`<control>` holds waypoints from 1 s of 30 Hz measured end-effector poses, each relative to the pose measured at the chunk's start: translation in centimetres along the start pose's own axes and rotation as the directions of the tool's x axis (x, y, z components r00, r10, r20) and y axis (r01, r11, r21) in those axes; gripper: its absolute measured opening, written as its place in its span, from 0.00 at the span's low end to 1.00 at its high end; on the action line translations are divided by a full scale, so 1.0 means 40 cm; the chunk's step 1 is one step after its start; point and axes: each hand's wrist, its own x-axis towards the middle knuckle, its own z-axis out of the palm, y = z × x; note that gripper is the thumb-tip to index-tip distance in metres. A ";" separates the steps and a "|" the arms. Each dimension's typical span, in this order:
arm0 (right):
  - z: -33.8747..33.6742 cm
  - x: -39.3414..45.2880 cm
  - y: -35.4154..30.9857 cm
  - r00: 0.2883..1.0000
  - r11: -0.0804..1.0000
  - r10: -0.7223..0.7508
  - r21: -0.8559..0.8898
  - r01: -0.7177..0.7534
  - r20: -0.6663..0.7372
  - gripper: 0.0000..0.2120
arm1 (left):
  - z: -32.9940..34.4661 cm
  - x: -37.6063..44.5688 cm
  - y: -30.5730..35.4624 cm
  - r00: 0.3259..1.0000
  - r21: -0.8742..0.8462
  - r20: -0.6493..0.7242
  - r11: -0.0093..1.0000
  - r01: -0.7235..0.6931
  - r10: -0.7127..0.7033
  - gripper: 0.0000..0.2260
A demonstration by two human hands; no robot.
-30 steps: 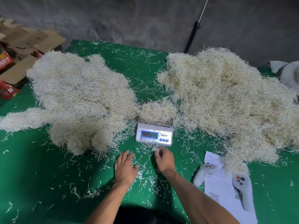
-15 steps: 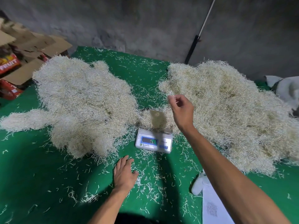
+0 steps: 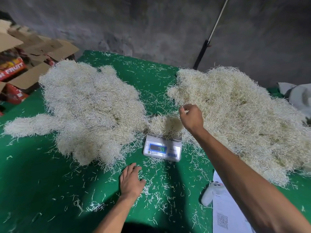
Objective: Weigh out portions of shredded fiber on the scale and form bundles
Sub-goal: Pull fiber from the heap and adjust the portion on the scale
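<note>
Now the right hand (image 3: 191,117) has been lifted from the table edge to the near rim of the right heap (image 3: 235,115), fingers pinched on a few strands; a top-up of the portion (image 3: 165,125) on the scale (image 3: 162,149) is judged likely. The left hand (image 3: 131,179) is rested flat and open on the green table (image 3: 42,182). Counted: two heaps, the left heap (image 3: 87,108) included, one scale, one portion.

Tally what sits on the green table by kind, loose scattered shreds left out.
Big fiber heaps: 2, the left heap and the right heap
Fiber portion on the scale: 1
Scale: 1
White controller: 1
Paper sheet: 1
Total: 6
</note>
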 end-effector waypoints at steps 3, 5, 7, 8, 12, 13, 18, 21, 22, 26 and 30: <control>0.000 -0.002 0.000 1.000 1.000 0.006 0.028 -0.006 0.015 0.15 | 0.000 -0.001 -0.001 1.000 0.002 0.003 1.000 -0.002 0.002 0.30; -0.001 -0.003 0.001 1.000 0.999 0.015 0.040 -0.016 0.013 0.15 | -0.003 -0.003 0.000 1.000 0.003 0.006 1.000 -0.007 0.007 0.30; -0.004 -0.005 0.000 1.000 0.999 0.025 0.043 -0.026 0.014 0.14 | -0.005 -0.005 0.002 1.000 0.001 0.005 1.000 -0.008 0.008 0.30; -0.005 -0.006 -0.001 1.000 0.999 0.028 0.045 -0.029 0.014 0.14 | -0.007 -0.006 0.004 1.000 0.001 0.005 1.000 -0.007 0.007 0.29; -0.007 -0.013 0.002 0.999 0.997 0.040 0.060 -0.041 0.020 0.15 | -0.010 -0.008 0.006 1.000 0.017 0.006 1.000 -0.016 0.016 0.29; -0.006 -0.015 0.006 0.999 0.998 0.036 0.057 -0.038 0.026 0.15 | -0.010 -0.008 0.006 1.000 0.017 0.005 1.000 -0.017 0.017 0.29; -0.007 -0.022 0.008 0.999 0.994 -0.006 0.108 0.001 0.043 0.08 | -0.008 -0.007 0.002 1.000 0.029 -0.002 0.999 -0.030 0.030 0.30; -0.015 -0.010 0.001 0.999 0.990 0.000 0.143 -0.005 0.032 0.07 | -0.009 -0.007 0.003 0.999 0.035 -0.008 0.999 -0.033 0.034 0.30; -0.020 -0.003 -0.005 1.000 0.986 0.007 0.167 -0.011 0.024 0.08 | -0.009 -0.007 0.003 0.999 0.038 -0.009 0.999 -0.033 0.034 0.30; -0.038 0.033 -0.037 1.000 0.981 -0.029 0.189 0.029 -0.005 0.08 | -0.009 -0.006 0.003 0.999 0.042 -0.010 0.999 -0.034 0.034 0.29; -0.043 0.043 -0.046 0.999 0.990 -0.008 0.139 0.014 -0.040 0.14 | -0.011 -0.005 0.003 0.999 0.040 -0.014 0.999 -0.029 0.029 0.29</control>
